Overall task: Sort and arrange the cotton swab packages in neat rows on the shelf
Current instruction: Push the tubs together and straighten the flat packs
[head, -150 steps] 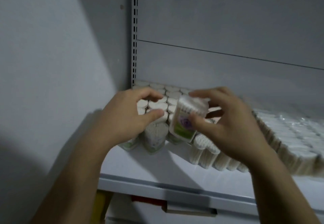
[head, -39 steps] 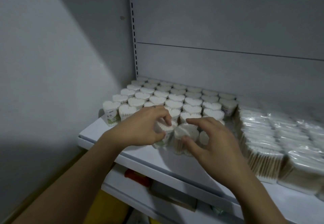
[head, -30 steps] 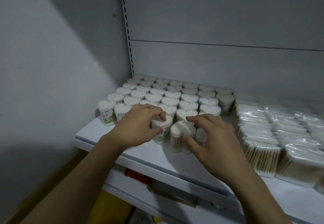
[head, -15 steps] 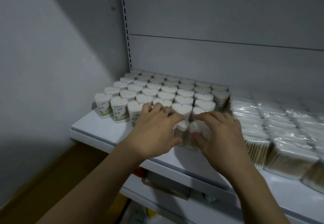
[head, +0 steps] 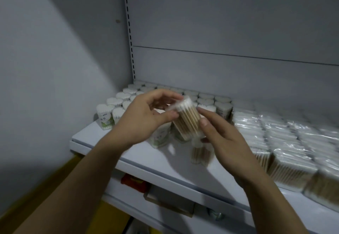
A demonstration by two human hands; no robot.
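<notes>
At centre frame, one swab pack (head: 187, 120) is being held tilted above the shelf (head: 165, 162), clear of it. Its top end is being pinched by the left hand (head: 145, 118), and its side is being gripped by the curled right hand (head: 225, 142). Rows (head: 207, 101) are standing behind. The pack is probably being turned for placing. An upright set-down in a front gap is being called for next.

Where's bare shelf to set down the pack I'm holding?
For the pack, the bare front strip of the shelf, between its edge and the heart-shaped packs. Behind is crowded; wrapped bundles fill the right.
</notes>
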